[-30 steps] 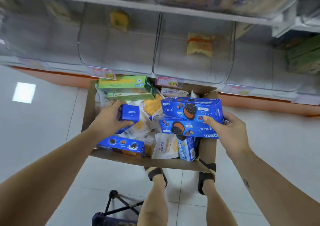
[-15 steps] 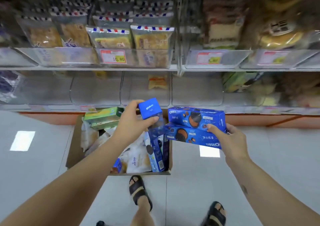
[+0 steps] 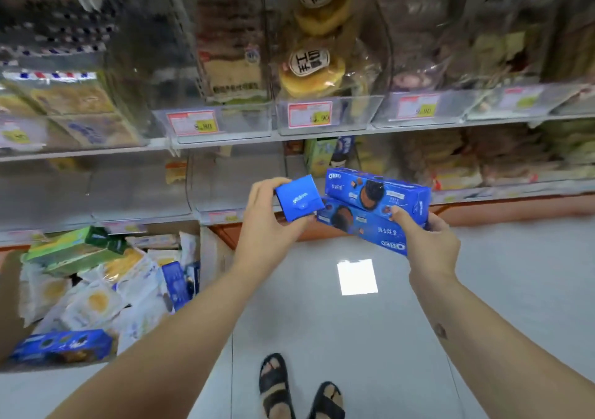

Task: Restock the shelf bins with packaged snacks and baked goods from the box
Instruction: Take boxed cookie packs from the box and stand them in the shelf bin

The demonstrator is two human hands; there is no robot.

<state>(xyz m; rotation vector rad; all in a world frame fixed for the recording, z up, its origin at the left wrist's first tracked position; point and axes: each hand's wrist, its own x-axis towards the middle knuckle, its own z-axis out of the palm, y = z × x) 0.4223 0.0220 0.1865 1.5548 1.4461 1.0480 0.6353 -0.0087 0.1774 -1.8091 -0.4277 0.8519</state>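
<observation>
Now my left hand (image 3: 267,225) grips one Oreo box (image 3: 299,201) end-on toward the lower shelf bins (image 3: 225,193); beside it, my right hand (image 3: 428,241) clamps two stacked Oreo boxes (image 3: 376,193) lying crosswise.

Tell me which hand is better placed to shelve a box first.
Probably the left hand: it holds only one blue box, near the bottom shelf. The right hand grips two stacked boxes, harder to release singly.

A bright square of reflected light (image 3: 357,277) sits on the pale tiled floor (image 3: 499,290), near black sandals (image 3: 275,378) and an orange shelf base (image 3: 515,208).
</observation>
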